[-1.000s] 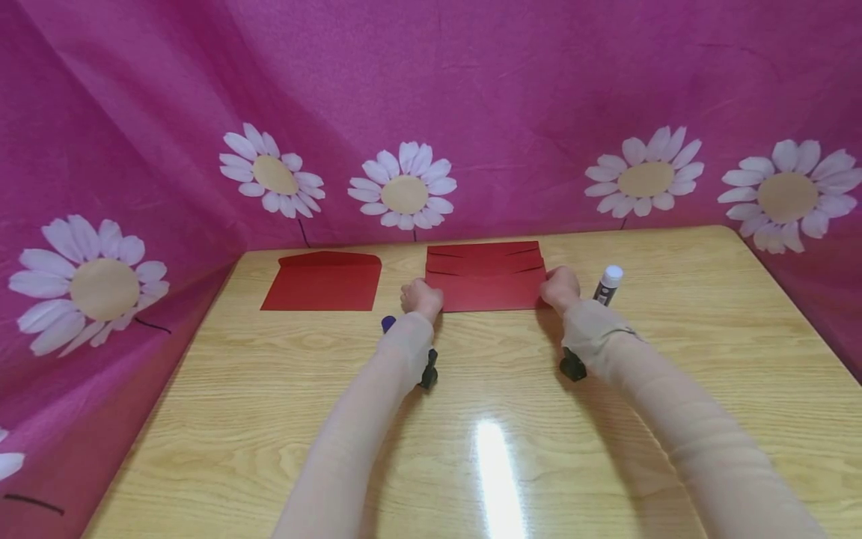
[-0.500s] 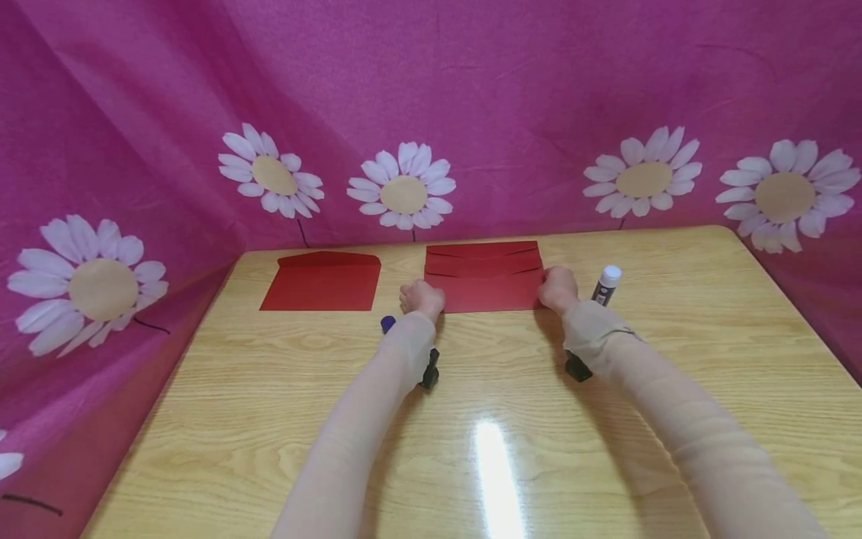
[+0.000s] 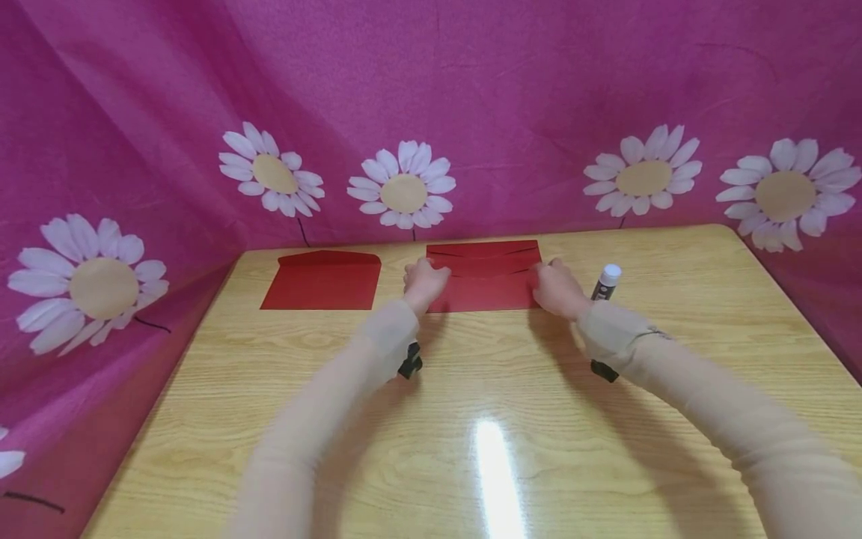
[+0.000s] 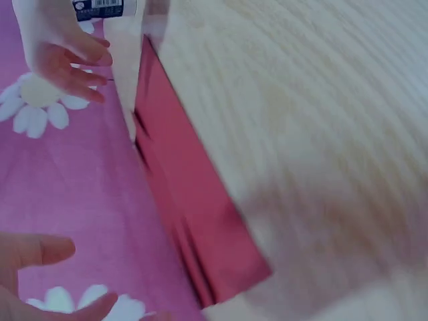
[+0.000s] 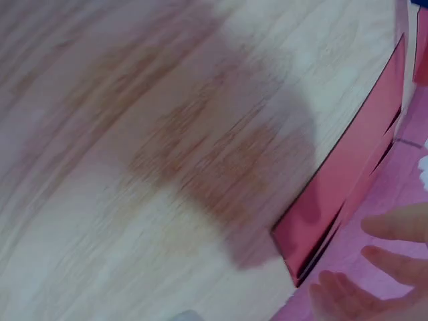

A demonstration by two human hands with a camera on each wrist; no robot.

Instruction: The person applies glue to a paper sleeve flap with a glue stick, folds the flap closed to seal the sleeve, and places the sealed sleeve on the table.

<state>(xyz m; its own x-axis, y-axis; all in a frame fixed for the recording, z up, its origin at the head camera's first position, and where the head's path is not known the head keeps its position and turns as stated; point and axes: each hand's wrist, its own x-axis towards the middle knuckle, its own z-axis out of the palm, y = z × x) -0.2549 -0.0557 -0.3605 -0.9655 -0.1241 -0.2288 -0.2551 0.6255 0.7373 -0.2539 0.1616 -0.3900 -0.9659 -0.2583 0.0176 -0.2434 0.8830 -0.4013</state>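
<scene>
In the head view, red envelopes (image 3: 485, 296) lie at the table's back middle; slits on both sides show overlapping layers, though how many cannot be told. My left hand (image 3: 426, 283) hovers over their left end and my right hand (image 3: 559, 290) over the right end. Both wrist views show loosely spread fingers with a gap to the paper: the left hand's fingers (image 4: 40, 251) at lower left, the right hand's fingers (image 5: 394, 264) at lower right. Neither hand holds anything. Another red envelope (image 3: 323, 288), its flap at the far side, lies flat to the left.
A glue stick (image 3: 608, 278) with a white cap stands just right of my right hand. Behind the wooden table (image 3: 539, 449) hangs a pink cloth (image 3: 512, 112) printed with daisies. A dark blue thing (image 5: 420, 3) touches the right wrist view's top corner.
Both hands have let go of the envelope ends and lifted, fingers loosening. The forearms have swung outward, and the left one now hides the blue cap seen earlier. The envelopes lie nearly where they were.
</scene>
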